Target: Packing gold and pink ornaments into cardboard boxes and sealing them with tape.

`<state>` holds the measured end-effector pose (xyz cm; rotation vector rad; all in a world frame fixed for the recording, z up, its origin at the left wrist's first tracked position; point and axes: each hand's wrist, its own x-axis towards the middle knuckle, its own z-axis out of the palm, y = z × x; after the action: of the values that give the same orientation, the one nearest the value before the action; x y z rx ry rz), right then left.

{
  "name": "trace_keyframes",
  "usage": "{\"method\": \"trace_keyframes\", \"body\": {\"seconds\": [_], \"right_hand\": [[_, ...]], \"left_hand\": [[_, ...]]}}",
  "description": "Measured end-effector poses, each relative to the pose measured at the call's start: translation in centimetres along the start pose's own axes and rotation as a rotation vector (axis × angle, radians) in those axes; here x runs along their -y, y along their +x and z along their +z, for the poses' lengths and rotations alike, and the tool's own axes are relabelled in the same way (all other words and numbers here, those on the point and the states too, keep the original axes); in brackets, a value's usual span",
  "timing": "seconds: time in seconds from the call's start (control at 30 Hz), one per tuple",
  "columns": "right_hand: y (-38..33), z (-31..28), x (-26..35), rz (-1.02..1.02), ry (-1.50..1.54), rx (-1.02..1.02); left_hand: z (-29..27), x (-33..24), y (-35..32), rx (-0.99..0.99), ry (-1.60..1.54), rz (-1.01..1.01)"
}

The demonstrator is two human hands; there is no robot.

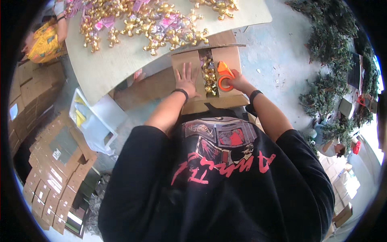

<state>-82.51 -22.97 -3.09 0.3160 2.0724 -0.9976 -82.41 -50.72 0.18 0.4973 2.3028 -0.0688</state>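
Observation:
In front of me stands a cardboard box [206, 105] with its two side flaps folded inward. Between them a strip of shiny gold figures [209, 76] shows inside. My left hand [186, 84] lies flat on the left flap, fingers spread. Over the right flap, my right hand [238, 82] grips an orange tape dispenser [224, 69], its round ring nearest me and its head pointing away. Whether the dispenser touches the flap I cannot tell.
Just beyond the box, a pale table [100, 70] carries many gold bear-like figures [155, 30] and pink packets. A white plastic frame [90, 125] stands at the left, near stacked cardboard [52, 173]. Another person's arm [61, 28] shows far left. Green artificial branches [330, 44] lie at the right.

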Motion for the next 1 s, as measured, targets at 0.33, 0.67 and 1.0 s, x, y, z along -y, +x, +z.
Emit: {"method": "trace_keyframes", "body": {"seconds": [0.33, 0.67, 1.0], "right_hand": [[0.4, -0.2, 1.5, -0.042, -0.217, -0.015], [0.6, -5.2, 1.0, -0.108, -0.320, 0.126], [-3.6, -10.6, 14.0, -0.483, -0.184, -0.329]], "left_hand": [[1.4, -0.9, -0.6, -0.045, -0.040, -0.002], [1.6, 0.0, -3.9, 0.095, -0.541, 0.403], [0.4, -0.5, -0.7, -0.353, -0.310, -0.110]]}}
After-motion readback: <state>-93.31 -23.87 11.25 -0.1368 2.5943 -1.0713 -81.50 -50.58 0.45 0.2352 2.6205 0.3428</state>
